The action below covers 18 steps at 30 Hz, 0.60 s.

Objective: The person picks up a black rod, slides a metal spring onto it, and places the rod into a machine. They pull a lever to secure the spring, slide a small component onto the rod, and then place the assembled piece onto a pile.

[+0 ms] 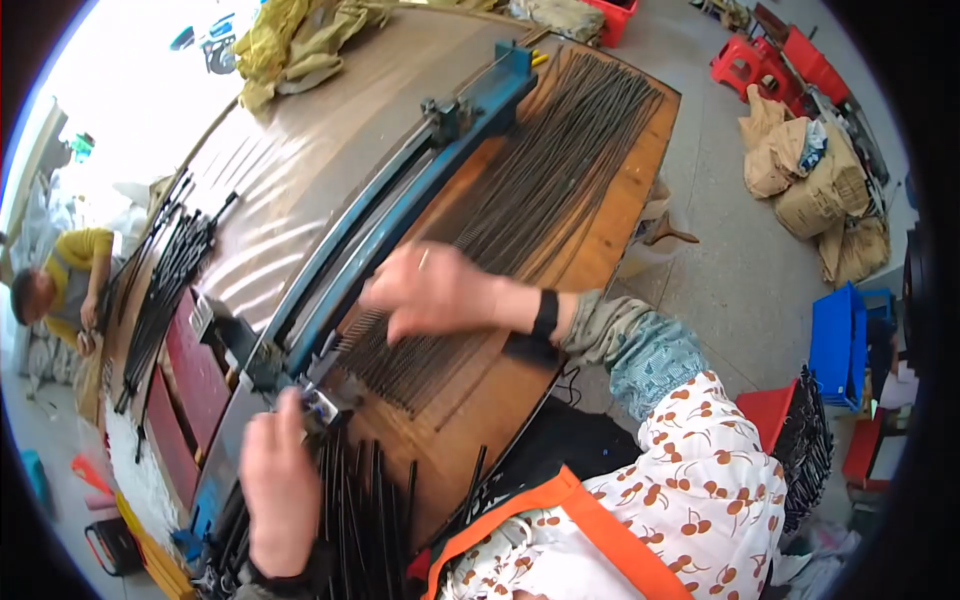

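Observation:
My left hand [277, 485] is beside a small metal clamp [318, 405] at the near end of a long blue rail fixture [375, 235]. Its fingers are curled together; whatever they may hold is hidden. Slightly blurred by motion, my right hand [430, 290] hovers over the rail's right edge with fingers bent inward. I cannot make out anything between them. Under and beyond that hand lies a wide bundle of long, thin, dark coiled springs [560, 170]. Several black tubes [360, 510] lie close to my left wrist.
More black rods with thicker ends [175, 265] lie across the table [345, 110] at left, near a person in yellow sleeves [85, 260]. Yellow cloth sacks [290, 50] sit at the far edge. At right are brown sacks [825, 195], red stools [750, 65] and a blue bin [838, 345].

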Tool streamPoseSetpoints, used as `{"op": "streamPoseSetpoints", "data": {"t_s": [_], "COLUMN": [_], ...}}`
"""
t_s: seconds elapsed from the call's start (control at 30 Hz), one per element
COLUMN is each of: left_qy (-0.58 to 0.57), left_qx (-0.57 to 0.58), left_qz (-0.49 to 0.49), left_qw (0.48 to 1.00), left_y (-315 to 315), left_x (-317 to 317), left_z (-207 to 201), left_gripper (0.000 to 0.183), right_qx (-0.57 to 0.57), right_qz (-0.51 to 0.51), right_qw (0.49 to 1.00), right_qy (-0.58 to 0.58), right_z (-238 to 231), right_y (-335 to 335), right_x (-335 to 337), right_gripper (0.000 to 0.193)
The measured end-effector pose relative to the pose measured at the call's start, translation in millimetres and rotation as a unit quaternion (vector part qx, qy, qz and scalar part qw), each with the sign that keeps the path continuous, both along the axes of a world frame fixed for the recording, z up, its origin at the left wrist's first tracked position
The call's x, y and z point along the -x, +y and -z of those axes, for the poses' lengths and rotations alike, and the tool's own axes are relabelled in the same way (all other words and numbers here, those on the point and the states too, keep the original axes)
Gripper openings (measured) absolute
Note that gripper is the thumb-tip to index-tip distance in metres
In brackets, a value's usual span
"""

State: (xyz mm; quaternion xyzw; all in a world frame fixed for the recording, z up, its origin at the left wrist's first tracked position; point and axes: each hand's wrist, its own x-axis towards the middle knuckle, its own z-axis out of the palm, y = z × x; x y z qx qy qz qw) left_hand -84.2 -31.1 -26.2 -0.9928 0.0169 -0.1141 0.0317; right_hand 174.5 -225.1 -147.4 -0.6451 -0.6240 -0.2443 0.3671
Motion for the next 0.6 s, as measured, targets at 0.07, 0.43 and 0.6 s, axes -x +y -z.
{"op": "streamPoseSetpoints", "data": {"t_s": [0.07,0.43,0.6], "left_qy": [-0.027,0.076,-0.002], "left_qx": [-0.011,-0.051,-0.066], "left_qz": [-0.02,0.054,-0.032], "left_qw": [0.999,0.994,0.997], "left_y": [16.1,30.6,52.0], "left_x": [-16.9,-62.5,-31.7], "left_z": [-29.7,-4.7,-28.7], "left_gripper": [0.059,0.052,0.05], "right_qx": [0.067,0.007,-0.073], "right_qz": [0.149,0.12,-0.072], "right_qw": [0.984,0.986,0.983], "right_qy": [0.065,0.111,0.152], "right_z": [24.0,-8.7,-21.2], "right_y": [-26.2,29.3,26.9], "right_x": [-48.5,-6.0,-11.7], "right_gripper": [0.044,0.059,0.067]}}
